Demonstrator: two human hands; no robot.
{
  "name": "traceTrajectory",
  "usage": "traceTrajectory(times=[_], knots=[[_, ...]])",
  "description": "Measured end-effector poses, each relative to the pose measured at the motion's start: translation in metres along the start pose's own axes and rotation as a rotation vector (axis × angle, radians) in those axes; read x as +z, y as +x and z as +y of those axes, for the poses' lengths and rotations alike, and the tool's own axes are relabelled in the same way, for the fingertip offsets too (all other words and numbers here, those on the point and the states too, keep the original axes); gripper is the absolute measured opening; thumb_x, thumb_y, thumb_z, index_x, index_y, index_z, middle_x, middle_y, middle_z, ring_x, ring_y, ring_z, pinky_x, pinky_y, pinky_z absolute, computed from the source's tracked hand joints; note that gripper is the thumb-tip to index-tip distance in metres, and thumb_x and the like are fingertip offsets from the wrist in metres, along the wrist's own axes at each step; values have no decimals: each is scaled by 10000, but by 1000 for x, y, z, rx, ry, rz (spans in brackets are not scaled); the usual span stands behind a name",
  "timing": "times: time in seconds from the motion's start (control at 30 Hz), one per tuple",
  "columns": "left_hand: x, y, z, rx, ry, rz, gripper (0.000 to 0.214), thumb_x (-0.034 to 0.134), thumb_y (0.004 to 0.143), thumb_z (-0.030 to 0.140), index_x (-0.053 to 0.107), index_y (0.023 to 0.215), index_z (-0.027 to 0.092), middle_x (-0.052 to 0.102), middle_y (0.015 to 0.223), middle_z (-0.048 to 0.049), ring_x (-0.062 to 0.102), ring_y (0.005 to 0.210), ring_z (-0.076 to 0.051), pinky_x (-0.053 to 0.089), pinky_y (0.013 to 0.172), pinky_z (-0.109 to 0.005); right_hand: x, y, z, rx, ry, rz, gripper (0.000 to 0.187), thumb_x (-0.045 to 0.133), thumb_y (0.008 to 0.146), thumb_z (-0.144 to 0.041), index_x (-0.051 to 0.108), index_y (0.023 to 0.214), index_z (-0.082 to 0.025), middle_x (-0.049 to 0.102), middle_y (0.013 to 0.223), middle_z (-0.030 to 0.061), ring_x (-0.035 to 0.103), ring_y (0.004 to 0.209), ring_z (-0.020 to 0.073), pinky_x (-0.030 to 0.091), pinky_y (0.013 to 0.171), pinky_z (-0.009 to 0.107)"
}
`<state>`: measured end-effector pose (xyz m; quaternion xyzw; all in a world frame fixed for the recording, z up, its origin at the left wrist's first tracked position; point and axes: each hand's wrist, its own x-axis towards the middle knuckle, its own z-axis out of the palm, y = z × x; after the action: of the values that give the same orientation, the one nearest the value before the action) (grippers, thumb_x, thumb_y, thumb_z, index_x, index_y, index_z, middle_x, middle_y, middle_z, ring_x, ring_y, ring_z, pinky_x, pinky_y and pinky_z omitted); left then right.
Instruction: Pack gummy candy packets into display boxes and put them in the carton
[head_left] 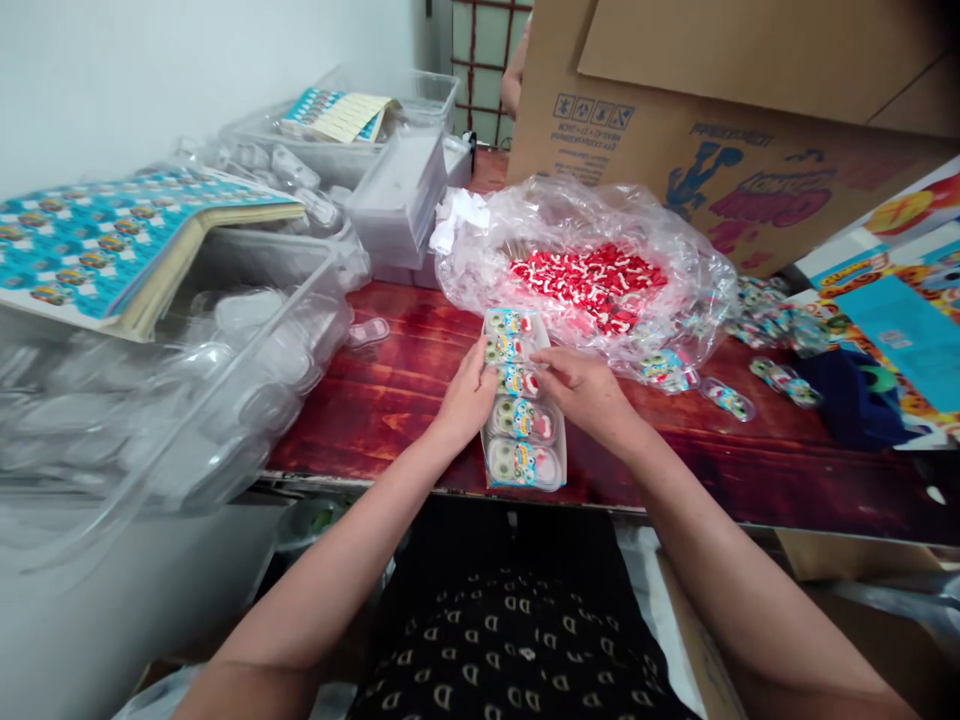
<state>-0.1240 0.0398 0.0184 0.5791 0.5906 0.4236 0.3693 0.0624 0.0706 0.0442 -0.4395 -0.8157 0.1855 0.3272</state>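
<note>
A narrow open display box lies lengthwise in front of me on the dark red table. Inside it is a row of several clear blister packs, with green and red sweets and a blue cartoon label showing through. My left hand grips the box's left side, its thumb over the edge by the middle packs. From the right, my right hand reaches over the other side, with bent fingers closed at the pack in the middle. Its fingertips partly cover that pack and the box's edge.
Behind the box, a clear plastic bag holds many red and white sweets. Bins of clear blister shells and label sheets stand left. A large carton rises behind; loose filled packs lie right.
</note>
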Motion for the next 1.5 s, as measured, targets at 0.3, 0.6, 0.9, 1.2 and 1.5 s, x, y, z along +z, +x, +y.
traceTrajectory(times=[0.3, 0.6, 0.9, 1.2, 1.5], knots=[[-2, 3, -1, 31, 187, -47, 581, 325, 964, 298, 314, 1512, 106, 247, 1620, -139, 175, 1519, -206, 122, 1253, -443, 13, 24, 11, -70, -16, 75, 403, 454, 949, -308, 653, 1273, -177, 614, 1369, 134, 559, 1290, 230, 421, 1113, 430], [0, 3, -5, 38, 94, -61, 613, 301, 979, 367, 279, 1530, 99, 234, 1624, -123, 174, 1519, -194, 108, 1258, -401, 30, 49, -17, -113, -382, -328, 516, 290, 1001, -302, 441, 1479, -184, 368, 1579, 101, 298, 1473, 305, 224, 1160, 630], [-7, -3, -6, -112, -164, -124, 743, 406, 933, 346, 104, 1572, 114, 96, 1655, -88, 111, 1528, -190, 100, 1254, -371, 34, 49, -15, -117, -470, -351, 496, 284, 1009, -315, 485, 1447, -196, 395, 1567, 79, 312, 1461, 320, 234, 1150, 635], [-6, -12, -18, 101, 194, -129, 643, 326, 973, 393, 227, 1533, 94, 195, 1629, -167, 136, 1527, -221, 117, 1249, -462, 33, 47, -15, -145, -485, -314, 472, 308, 1003, -303, 515, 1412, -194, 444, 1537, 89, 349, 1438, 335, 262, 1132, 638], [-10, -10, -11, 33, 295, -173, 652, 351, 972, 416, 253, 1538, 108, 167, 1636, -156, 105, 1529, -286, 144, 1223, -554, 36, 45, -14, -118, -469, -287, 436, 328, 996, -298, 563, 1347, -188, 458, 1527, 95, 348, 1437, 340, 265, 1132, 623]])
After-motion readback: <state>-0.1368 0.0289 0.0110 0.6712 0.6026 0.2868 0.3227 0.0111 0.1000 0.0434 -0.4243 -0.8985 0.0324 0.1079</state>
